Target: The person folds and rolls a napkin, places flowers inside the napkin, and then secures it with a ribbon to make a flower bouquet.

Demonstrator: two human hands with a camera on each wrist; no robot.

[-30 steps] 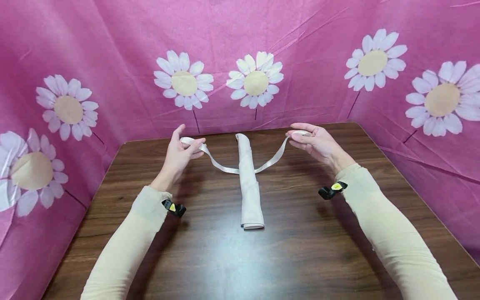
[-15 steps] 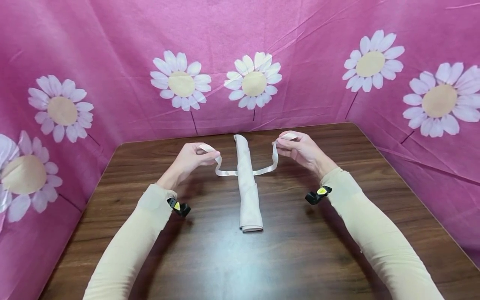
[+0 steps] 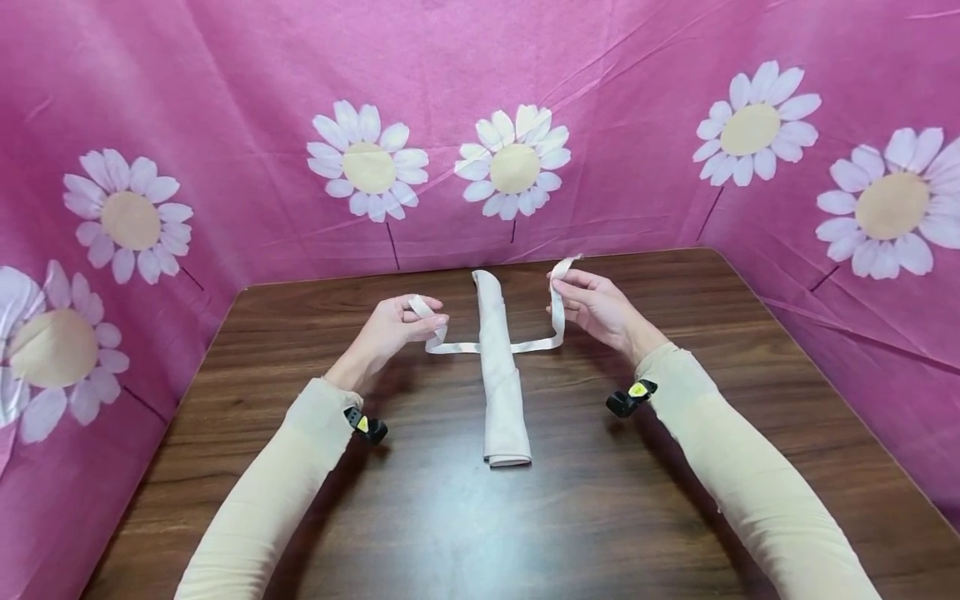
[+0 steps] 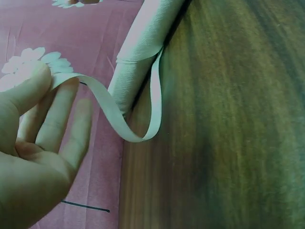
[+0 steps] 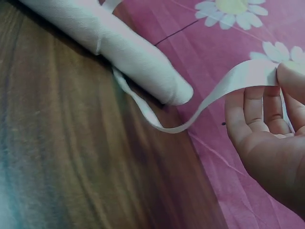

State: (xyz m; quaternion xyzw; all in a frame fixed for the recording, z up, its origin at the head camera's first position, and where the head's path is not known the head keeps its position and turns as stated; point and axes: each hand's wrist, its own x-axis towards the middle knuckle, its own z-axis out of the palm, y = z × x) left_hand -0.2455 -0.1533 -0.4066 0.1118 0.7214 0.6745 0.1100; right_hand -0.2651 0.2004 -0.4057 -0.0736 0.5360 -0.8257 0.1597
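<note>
A rolled-up white cloth (image 3: 501,383) lies lengthwise on the table, its far end near the back edge. A flat white ribbon (image 3: 538,344) passes beneath the roll and comes out on both sides. My left hand (image 3: 390,333) pinches one end of it between thumb and fingers, above the table left of the roll. To the right, my right hand (image 3: 603,312) pinches the other end, with a short tail sticking up past the fingertips. Both ribbon lengths hang slack; in the left wrist view the ribbon (image 4: 116,119) dips in a loop beside the roll.
The brown wooden table (image 3: 300,500) has its back edge just beyond the roll. A pink curtain (image 3: 630,125) printed with white daisies surrounds it at the back and sides. Each sleeve carries a black strap, such as the left strap (image 3: 366,425).
Both hands have come inward and lower, closer to the roll, still holding the ribbon ends. The ribbon's side lengths now lie flatter near the table. The roll stays in place.
</note>
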